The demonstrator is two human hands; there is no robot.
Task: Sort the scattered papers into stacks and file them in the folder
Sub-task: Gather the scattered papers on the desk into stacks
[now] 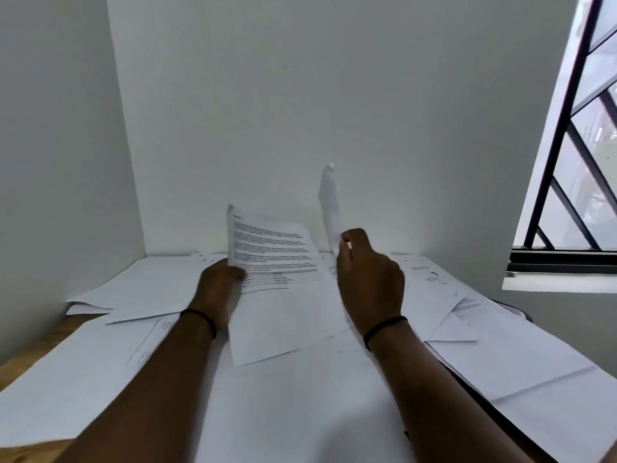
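Two bare forearms are seen closest, each with a thin black band at the wrist. A printed sheet (273,262) is pinched at its left edge by the left hand (218,285), and it is lifted off the wooden table (36,359). Right of that sheet, a curled sheet (329,208) is gripped by the right hand (369,279) and stands upright. Flat white papers (300,412) are scattered over the table. Their small print is too blurred to read.
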